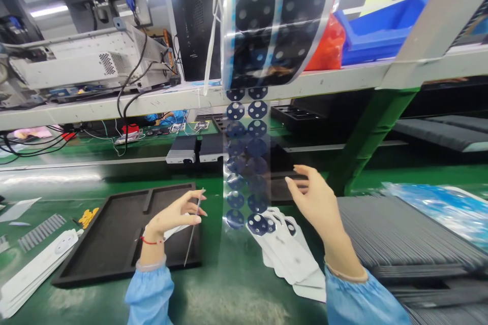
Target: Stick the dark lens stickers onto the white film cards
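My left hand [173, 217] is above the black tray, its fingers closed around a thin grey stick [193, 231] that slants down; what kind of tool it is does not show. A white piece [175, 232] lies partly hidden behind that hand. Between my hands hangs a clear film strip [246, 162] of dark round stickers with pale holes, running down from a large roll [278, 20]. My right hand [316, 200] is to the right of the strip, thumb and fingers apart with nothing in them. Below it lie fanned white panels [292, 259], some with dark round stickers at their upper ends.
A black divided tray [110, 233] lies on the green bench, with white panels [38, 269] and yellow pieces [88, 217] to its left. Stacked grey plates [404, 233] stand at right beside blue plastic film [446, 208]. The shelf edge [171, 101] crosses above.
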Action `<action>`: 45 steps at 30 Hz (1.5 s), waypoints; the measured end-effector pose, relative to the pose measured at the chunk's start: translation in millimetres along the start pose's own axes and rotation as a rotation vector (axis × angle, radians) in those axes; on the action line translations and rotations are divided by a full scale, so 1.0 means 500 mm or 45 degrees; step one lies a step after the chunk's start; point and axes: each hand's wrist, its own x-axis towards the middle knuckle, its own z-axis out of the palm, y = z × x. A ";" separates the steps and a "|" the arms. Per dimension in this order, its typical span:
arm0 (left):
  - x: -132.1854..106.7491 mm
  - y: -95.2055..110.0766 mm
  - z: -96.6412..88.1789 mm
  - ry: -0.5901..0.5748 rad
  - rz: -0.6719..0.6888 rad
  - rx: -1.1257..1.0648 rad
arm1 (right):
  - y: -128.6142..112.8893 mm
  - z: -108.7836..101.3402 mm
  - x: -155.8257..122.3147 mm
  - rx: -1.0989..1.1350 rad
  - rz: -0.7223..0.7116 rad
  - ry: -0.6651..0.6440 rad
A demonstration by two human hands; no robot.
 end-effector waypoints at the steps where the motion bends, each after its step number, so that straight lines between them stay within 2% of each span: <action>1: 0.006 0.008 0.016 -0.099 0.072 -0.196 | -0.019 -0.002 -0.015 0.070 -0.130 0.114; 2: 0.014 0.014 0.033 -0.186 0.122 -0.392 | -0.037 -0.001 -0.030 0.128 -0.298 0.190; 3: 0.026 0.018 0.052 -0.252 0.143 -0.562 | -0.053 0.003 -0.046 0.158 -0.488 0.198; 4: 0.038 0.021 0.070 -0.292 0.135 -0.681 | -0.067 0.009 -0.062 0.153 -0.667 0.126; 6: 0.061 0.022 0.103 -0.304 0.075 -0.771 | -0.085 0.030 -0.089 0.053 -0.880 -0.167; 8: 0.072 0.024 0.123 -0.296 0.030 -0.815 | -0.093 0.058 -0.107 -0.054 -0.902 -0.394; 10: 0.069 0.030 0.129 -0.265 -0.025 -0.889 | -0.098 0.084 -0.116 -0.113 -0.875 -0.459; 13: 0.044 0.045 0.119 -0.211 -0.141 -1.048 | -0.104 0.108 -0.117 -0.073 -0.938 -0.396; 17: 0.018 0.064 0.103 -0.245 -0.219 -1.149 | -0.104 0.119 -0.115 0.124 -1.074 -0.233; 19: 0.017 0.068 0.103 -0.258 -0.204 -1.145 | -0.100 0.125 -0.115 0.175 -1.073 -0.190; 24: 0.028 0.063 0.108 -0.209 -0.042 -0.998 | -0.096 0.145 -0.116 0.239 -1.017 -0.161; 28: 0.029 0.063 0.104 -0.132 -0.002 -0.970 | -0.115 0.115 -0.126 0.283 -1.015 -0.259; 29: 0.028 0.064 0.102 -0.063 0.012 -0.939 | -0.121 0.099 -0.128 0.314 -0.991 -0.340; 31: 0.026 0.069 0.096 0.123 0.044 -0.831 | -0.130 0.061 -0.129 0.447 -0.862 -0.612; 33: 0.023 0.073 0.089 0.304 0.080 -0.724 | -0.134 0.026 -0.125 0.672 -0.650 -0.942; 34: 0.021 0.075 0.087 0.385 0.103 -0.696 | -0.136 0.013 -0.122 0.806 -0.521 -1.061; 35: 0.020 0.077 0.085 0.461 0.128 -0.686 | -0.137 0.004 -0.118 0.941 -0.389 -1.107; 37: 0.017 0.079 0.087 0.596 0.175 -0.693 | -0.140 -0.003 -0.113 1.195 -0.104 -1.000; 40: 0.013 0.089 0.108 0.669 0.183 -0.696 | -0.149 -0.001 -0.114 1.429 0.195 -0.605; 42: 0.008 0.101 0.131 0.660 0.187 -0.690 | -0.157 0.002 -0.119 1.502 0.267 -0.463; 45: -0.004 0.125 0.168 0.595 0.221 -0.684 | -0.168 0.003 -0.129 1.567 0.278 -0.374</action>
